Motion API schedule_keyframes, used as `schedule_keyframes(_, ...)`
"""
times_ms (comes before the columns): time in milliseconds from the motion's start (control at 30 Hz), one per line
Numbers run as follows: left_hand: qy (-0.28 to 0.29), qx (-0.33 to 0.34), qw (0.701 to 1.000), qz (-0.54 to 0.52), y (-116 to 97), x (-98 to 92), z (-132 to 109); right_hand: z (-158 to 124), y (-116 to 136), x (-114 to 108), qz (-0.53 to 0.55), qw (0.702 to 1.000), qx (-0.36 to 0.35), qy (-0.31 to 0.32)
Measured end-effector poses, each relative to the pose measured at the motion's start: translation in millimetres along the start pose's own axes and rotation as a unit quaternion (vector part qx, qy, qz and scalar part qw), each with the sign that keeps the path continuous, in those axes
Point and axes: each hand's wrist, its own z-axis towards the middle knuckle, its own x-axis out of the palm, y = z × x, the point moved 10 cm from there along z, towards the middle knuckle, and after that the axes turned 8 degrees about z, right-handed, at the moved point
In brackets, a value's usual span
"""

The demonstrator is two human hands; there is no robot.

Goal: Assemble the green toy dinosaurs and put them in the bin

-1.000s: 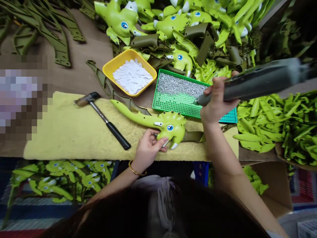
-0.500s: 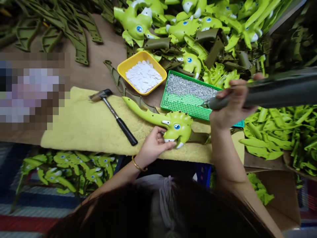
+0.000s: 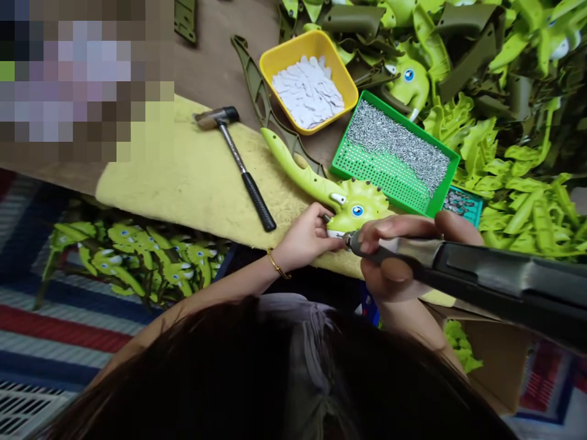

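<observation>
The left hand (image 3: 306,241) pinches the bottom edge of the green dinosaur toy (image 3: 355,208), which lies on the yellow mat (image 3: 183,183) at the near edge of the counter (image 3: 215,67). The right hand (image 3: 394,256) is wrapped tight around a grey power screwdriver (image 3: 486,275), its tip touching the toy's head. A hammer (image 3: 243,165) lies on the mat nearby

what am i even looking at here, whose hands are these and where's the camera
No machine here: a person works with two bare hands, and the camera sits on their head, looking down, so their dark hair fills the bottom edge. The left hand holds a green dinosaur toy on a yellow cloth. The right hand grips an electric screwdriver, its tip at the toy's head. Nearby lie a hammer, a yellow tray of white pieces, a green tray of screws and heaps of green plastic parts.
</observation>
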Motion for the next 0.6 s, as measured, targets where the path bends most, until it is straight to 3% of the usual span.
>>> schedule_keyframes(167,-0.019,-0.006,0.999,-0.038,1.7,0.8,-0.8,-1.5,12.5,18.7,0.020,0.995,-0.095,0.003)
schedule_keyframes(300,-0.019,0.015,1.000,-0.018,2.9,1.9,-5.0,4.3,22.1,14.2,0.044,0.989,-0.128,-0.054)
schedule_keyframes(433,-0.041,0.089,0.985,0.143,-10.7,-5.2,-14.6,39.8,24.8,-34.5,0.098,0.963,-0.172,-0.184)
schedule_keyframes(500,-0.063,0.134,0.949,0.277,-22.9,-8.4,-19.4,60.8,12.2,-64.6,0.080,0.942,-0.215,-0.246)
schedule_keyframes(600,-0.074,0.208,0.883,0.414,-40.2,-4.3,-24.4,83.1,-21.1,-93.7,0.002,0.914,-0.289,-0.286)
